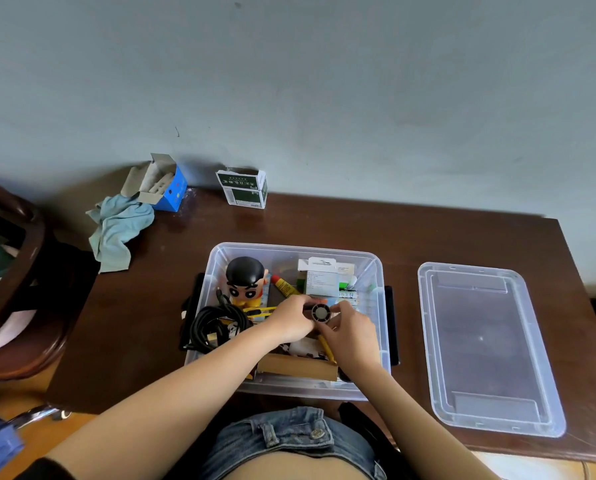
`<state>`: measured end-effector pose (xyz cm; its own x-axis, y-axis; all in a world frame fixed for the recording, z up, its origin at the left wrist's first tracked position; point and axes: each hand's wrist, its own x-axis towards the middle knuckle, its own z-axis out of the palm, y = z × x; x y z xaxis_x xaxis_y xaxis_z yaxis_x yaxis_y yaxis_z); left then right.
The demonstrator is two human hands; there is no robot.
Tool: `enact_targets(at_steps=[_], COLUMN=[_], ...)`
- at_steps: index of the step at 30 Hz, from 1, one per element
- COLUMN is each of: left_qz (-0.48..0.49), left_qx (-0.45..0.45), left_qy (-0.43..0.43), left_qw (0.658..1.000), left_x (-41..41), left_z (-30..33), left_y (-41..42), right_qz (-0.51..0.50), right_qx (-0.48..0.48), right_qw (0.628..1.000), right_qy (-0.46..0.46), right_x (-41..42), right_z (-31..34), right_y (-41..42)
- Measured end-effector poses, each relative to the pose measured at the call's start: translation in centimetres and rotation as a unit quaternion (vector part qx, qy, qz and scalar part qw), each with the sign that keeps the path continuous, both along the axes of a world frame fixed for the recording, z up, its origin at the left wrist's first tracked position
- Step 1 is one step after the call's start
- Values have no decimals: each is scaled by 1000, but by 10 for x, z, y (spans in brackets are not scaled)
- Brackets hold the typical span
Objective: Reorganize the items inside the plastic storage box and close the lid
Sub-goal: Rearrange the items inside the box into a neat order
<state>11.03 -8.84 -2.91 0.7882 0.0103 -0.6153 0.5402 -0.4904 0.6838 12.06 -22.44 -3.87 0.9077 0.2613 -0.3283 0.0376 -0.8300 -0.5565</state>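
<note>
Both hands meet over the middle of the clear storage box (217, 258), at the surface's near edge. Left hand (291, 322) and right hand (350, 336) pinch one small black cylinder (320, 312), its round end up. Lid (486, 344) lies flat near the surface's right edge, closer to the right hand.

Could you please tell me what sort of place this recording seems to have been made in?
Probably a home room or small office: a dark wooden desk set against a plain painted wall, a wooden chair beside it, and household odds and ends in a plastic storage box.
</note>
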Motion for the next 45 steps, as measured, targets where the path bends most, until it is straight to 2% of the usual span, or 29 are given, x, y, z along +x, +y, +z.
enact_targets(at_steps=[3, 6, 10, 17, 21, 24, 26, 28, 32, 37, 39, 45], left_qz=[20, 69, 155, 279, 285, 221, 121, -12, -246, -383, -391, -370], left_qx=[-25, -76, -136, -178, -238, -201, -79, 46, 196, 296, 332, 341], left_qy=[-3, 56, 107, 135, 151, 146, 123, 90, 114, 139, 130, 69], left_qw=[999, 993, 973, 934, 916, 943, 982, 995, 942, 864, 848, 862], left_x=[1, 2, 5, 9, 4, 5, 6, 4, 1, 6, 5, 1], left_z=[-5, -7, -12, -14, -10, -6, -6, -5, -5, -8, -9, -19], left_y=[0, 1, 0, -6, -6, 3, 12, 17, 13, 1, -1, 0], right_qz=[15, 24, -5, 38, 56, 48, 39, 46, 107, 169, 173, 166], right_qx=[-14, -57, -47, -99, -111, -104, -99, -112, -189, -262, -259, -224], right_qw=[1000, 997, 993, 991, 988, 986, 987, 986, 974, 946, 946, 954], right_qy=[7, 55, 112, 81, 94, 122, 124, 112, 68, 85, 91, 112], right_x=[-1, -6, -11, -12, -8, -2, 1, 2, 5, 4, 3, 2], right_z=[-1, -5, -5, -2, 3, 9, 14, 18, 28, 41, 41, 45], right_y=[-5, -6, -9, -6, -4, -3, -1, -2, -10, -12, -14, -18])
